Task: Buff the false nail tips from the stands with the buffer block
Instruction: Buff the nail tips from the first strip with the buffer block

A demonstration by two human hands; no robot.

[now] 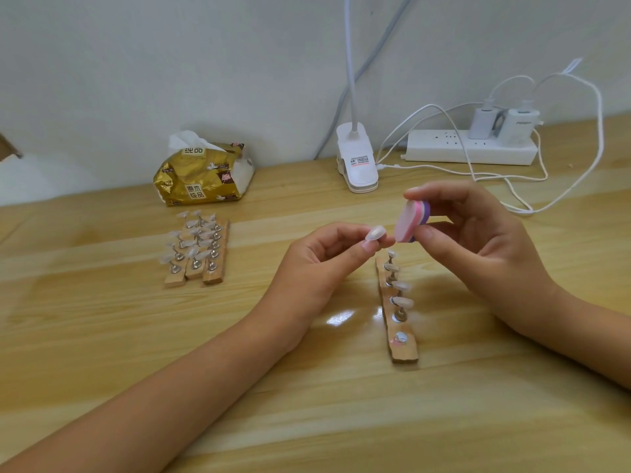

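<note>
Two hands raised | left hand (322,256) pinches nail tip (375,232) | right hand (478,233) grips buffer block (411,221)

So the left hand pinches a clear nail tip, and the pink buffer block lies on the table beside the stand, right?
Not quite. The left hand does pinch a nail tip, but the buffer block is not on the table: the head view shows the right hand holding it up, close to the tip.

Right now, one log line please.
left hand pinches nail tip | right hand holds buffer block | stand on table below
</note>
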